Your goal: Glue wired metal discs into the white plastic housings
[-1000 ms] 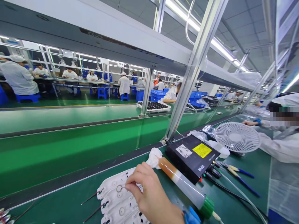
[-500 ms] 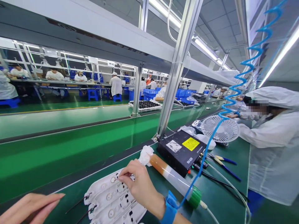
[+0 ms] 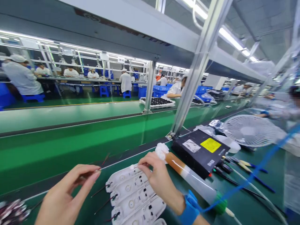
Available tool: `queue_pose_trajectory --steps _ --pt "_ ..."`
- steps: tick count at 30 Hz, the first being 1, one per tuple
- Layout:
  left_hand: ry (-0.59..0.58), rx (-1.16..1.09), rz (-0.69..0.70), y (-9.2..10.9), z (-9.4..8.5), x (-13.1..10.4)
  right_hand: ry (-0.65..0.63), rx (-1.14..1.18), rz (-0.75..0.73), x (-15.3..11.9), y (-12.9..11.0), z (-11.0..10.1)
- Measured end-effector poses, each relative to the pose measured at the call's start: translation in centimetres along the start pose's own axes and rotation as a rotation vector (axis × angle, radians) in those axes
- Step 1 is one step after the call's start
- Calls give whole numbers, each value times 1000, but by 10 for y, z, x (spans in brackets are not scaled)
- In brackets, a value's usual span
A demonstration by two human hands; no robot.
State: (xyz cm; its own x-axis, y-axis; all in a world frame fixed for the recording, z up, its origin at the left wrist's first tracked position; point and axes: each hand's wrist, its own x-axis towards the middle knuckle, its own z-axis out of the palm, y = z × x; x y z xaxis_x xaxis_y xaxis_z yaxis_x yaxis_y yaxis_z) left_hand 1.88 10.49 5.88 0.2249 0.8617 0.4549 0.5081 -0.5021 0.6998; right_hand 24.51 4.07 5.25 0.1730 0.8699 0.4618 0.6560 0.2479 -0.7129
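My left hand is raised left of the white plastic shells, thumb and forefinger pinched on a small part with a thin dark-red wire rising from it. The part itself is mostly hidden by the fingertips. My right hand, a blue wrist strap at its wrist, bends over the far end of the white plastic shells. Its fingers are closed at the shell's surface, and whatever they grip is hidden. Several shells lie side by side, with round seats, small black pieces and dark wires at their left ends.
A pile of small wired parts lies at the lower left. Right of the shells are a syringe-like tube of brown paste, white tissue, a black box, pliers and a white fan. A blue coiled cord crosses the right.
The view has swung left, so the bench appears farther right. My left hand has come up closer to the shells, now with a wired part in its fingertips. My right hand stays over the far shell.
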Motion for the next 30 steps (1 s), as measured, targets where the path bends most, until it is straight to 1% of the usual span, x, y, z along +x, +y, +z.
queue_pose_trajectory --steps 2,4,7,9,17,24,30 --pt "-42 -95 -24 10 0 1 4 -15 -29 -2 4 0" --pt "-85 -169 -80 16 2 1 -12 -36 -57 -5 10 1" --pt "-133 -219 -171 18 3 -1 -63 -84 -76 -10 14 5" --pt "-139 -229 -191 18 3 -3 -109 -121 -84 -12 15 8" --pt "-137 -235 -170 16 6 -3 -281 -284 -71 -18 11 17" --pt "-131 -243 -166 17 6 -2 -309 -331 -38 -16 15 22" --pt "-121 -238 -160 16 5 -2 -317 -341 -35 -17 17 22"
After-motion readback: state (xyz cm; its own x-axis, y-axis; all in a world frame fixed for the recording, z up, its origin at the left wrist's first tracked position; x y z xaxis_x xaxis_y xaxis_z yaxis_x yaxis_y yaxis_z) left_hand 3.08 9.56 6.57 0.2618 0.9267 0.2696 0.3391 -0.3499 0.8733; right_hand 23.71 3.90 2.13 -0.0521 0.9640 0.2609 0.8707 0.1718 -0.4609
